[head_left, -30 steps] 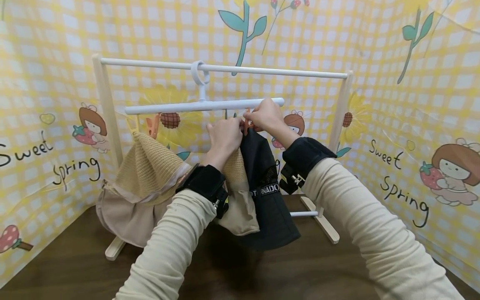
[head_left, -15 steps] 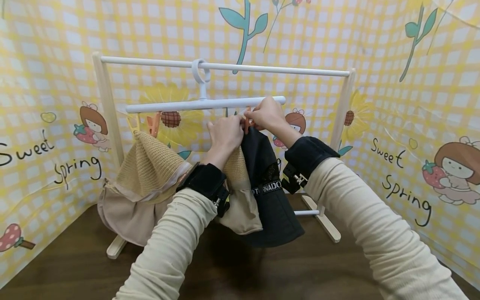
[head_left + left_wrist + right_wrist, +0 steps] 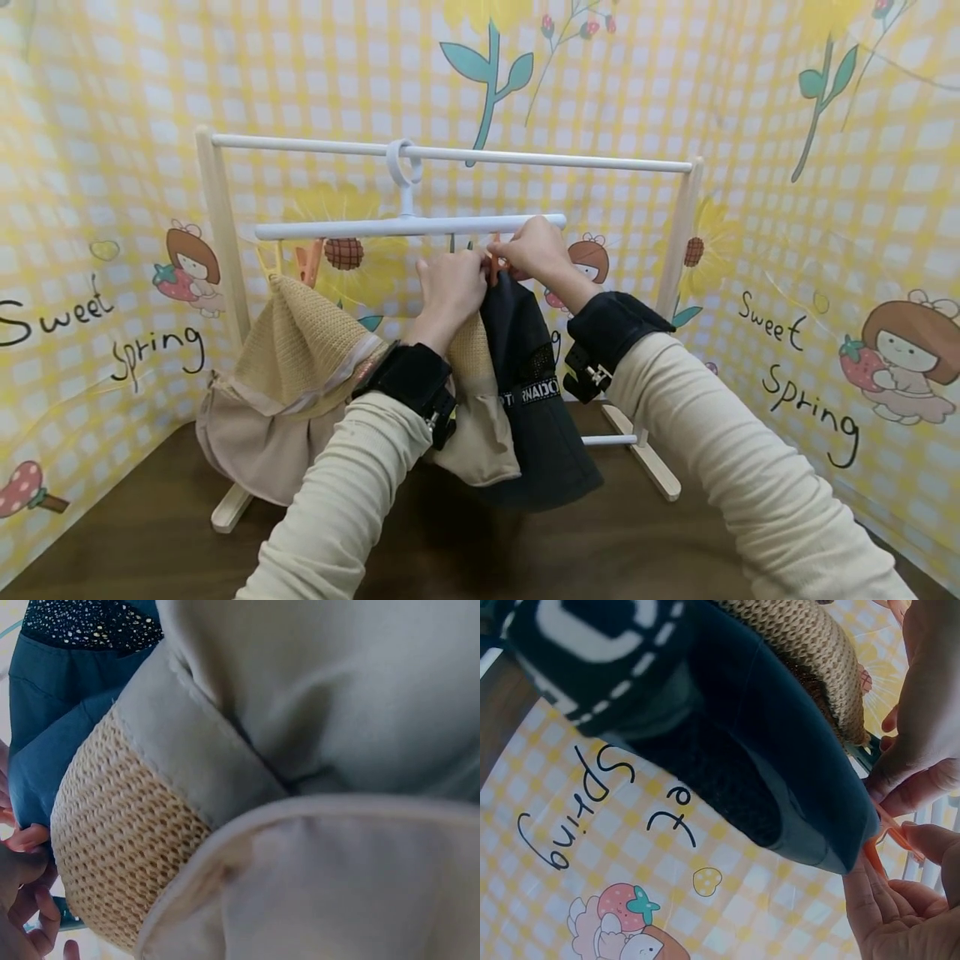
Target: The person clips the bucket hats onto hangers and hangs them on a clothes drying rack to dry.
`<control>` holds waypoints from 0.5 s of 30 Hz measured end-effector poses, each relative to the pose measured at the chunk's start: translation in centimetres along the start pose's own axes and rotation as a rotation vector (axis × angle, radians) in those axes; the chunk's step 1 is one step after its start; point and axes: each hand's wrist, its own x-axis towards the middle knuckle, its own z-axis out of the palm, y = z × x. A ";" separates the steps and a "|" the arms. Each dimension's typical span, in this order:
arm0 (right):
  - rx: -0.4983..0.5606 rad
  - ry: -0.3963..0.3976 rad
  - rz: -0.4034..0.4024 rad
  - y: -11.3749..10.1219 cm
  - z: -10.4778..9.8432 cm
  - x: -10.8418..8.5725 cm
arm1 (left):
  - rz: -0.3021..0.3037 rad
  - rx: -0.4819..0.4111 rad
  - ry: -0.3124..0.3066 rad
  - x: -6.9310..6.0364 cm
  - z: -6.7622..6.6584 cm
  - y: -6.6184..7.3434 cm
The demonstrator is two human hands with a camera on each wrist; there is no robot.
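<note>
A black bucket hat with a white-lettered band hangs under the right half of a white hanger. My left hand pinches the top of its crown. With my right hand I pinch an orange clothespin at the crown's tip; in the right wrist view its jaws meet the fabric. Beside it, partly behind my left wrist, hangs a straw hat with a beige brim, near a dark green clip. In the left wrist view, woven straw and brim fabric cover most of the left hand's work.
Another straw hat with a pinkish brim hangs at the left from a yellow clip. Beside that clip dangles a second orange clothespin. The hanger hooks over the rail of a wooden-legged rack on a brown table, before patterned walls.
The head view has tilted, so the whole scene sits slightly lower in it. Both hands keep their places at the black hat and the orange clothespin, with hardly any movement.
</note>
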 end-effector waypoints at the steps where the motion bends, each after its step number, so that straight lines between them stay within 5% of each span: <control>1: 0.003 -0.002 0.005 0.1 0.1 0.0 | 0.001 -0.001 -0.003 -0.1 0.1 0.0; 15: -0.006 -0.060 -0.021 0.6 0.4 -0.1 | 0.003 -0.059 -0.067 -0.4 0.0 -0.2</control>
